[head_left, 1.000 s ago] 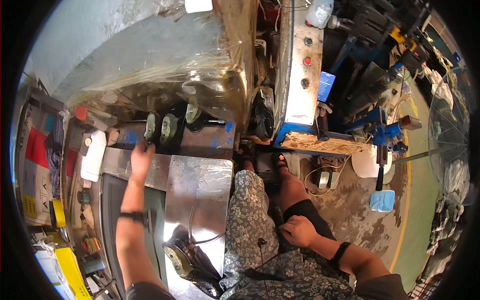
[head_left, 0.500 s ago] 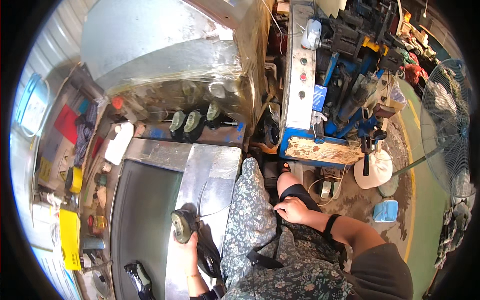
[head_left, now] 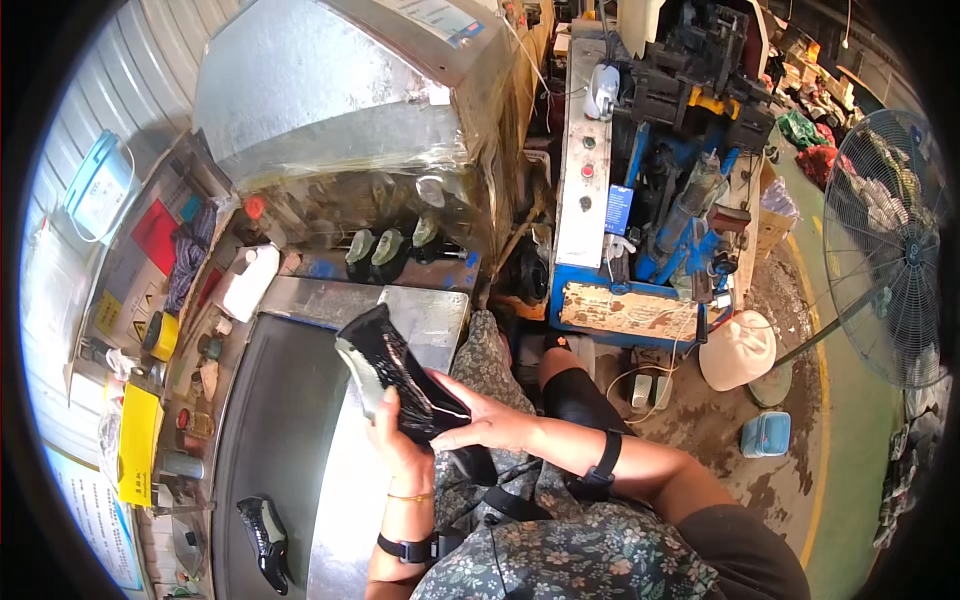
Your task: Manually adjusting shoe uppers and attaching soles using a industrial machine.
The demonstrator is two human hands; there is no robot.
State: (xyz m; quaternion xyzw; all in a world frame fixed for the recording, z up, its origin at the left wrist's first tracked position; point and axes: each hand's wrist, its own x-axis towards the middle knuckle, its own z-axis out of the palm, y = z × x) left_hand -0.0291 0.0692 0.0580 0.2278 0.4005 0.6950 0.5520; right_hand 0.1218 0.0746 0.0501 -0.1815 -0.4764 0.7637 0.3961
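Note:
Between my two hands is a glossy black shoe (head_left: 408, 378), raised over the metal table edge and my lap. It is tilted, with a pale grey-green underside facing left. My left hand (head_left: 402, 448) grips its lower left side, thumb pressed up against the pale surface. From the right, my right hand (head_left: 485, 418) holds the open black edge, fingers partly behind the shoe. A dark piece below that hand is partly hidden, and I cannot make out what it is. A second glossy black shoe (head_left: 265, 543) lies on the dark belt (head_left: 292, 405) to the left.
Several shoes with pale bottoms (head_left: 388, 250) stand at the far end, below a plastic-draped metal hood (head_left: 320, 110). A cluttered side shelf holds a white bottle (head_left: 247, 282). On the right are a blue machine (head_left: 625, 300), a white jug (head_left: 737, 350), a blue tub (head_left: 765, 435) and a large fan (head_left: 885, 250).
My right hand has left my lap and taken hold of the shoe beside my left hand. The shoe has been lifted and turned, so its glossy side now shows. The whole view has shifted slightly.

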